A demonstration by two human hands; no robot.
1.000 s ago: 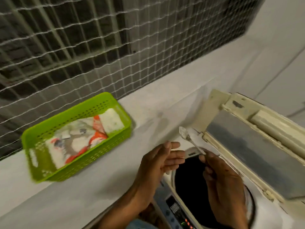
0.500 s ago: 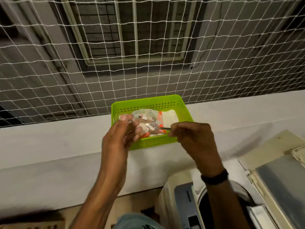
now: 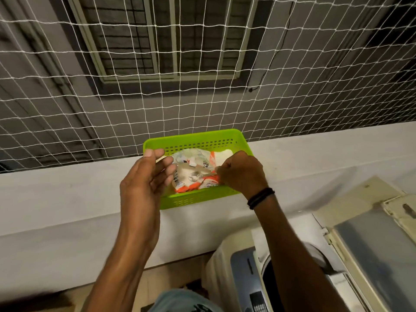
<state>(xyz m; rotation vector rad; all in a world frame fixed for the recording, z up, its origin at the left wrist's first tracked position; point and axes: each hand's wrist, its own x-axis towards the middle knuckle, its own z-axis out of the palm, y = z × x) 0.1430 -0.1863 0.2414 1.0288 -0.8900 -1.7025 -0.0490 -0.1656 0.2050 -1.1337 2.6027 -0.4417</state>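
The right hand (image 3: 242,174) pinches the end of a spoon (image 3: 198,176) handle between thumb and curled fingers, just right of the frame's centre. The spoon's bowl points left and sits low over the packet (image 3: 209,163). Held nearly flat and by its very end, the spoon looks ready either to dip into the powder or to be laid down there. I cannot tell which, nor whether the bowl carries anything.

The left hand (image 3: 144,181) holds nothing. Its fingers are loosely spread, palm turned toward the right, with the tips at the packet's left edge. It is probably there to steady the crumpled plastic or part its mouth, though contact is not clear.

The white and orange packet lies in the basket (image 3: 195,200), which keeps it from sliding or spilling. The basket stands on the ledge (image 3: 315,158) at mid-frame, its far wall close to the net (image 3: 202,86). That puts it within easy reach of the washer (image 3: 243,266) at lower right, whose lid (image 3: 371,255) is up, so powder can go straight across.
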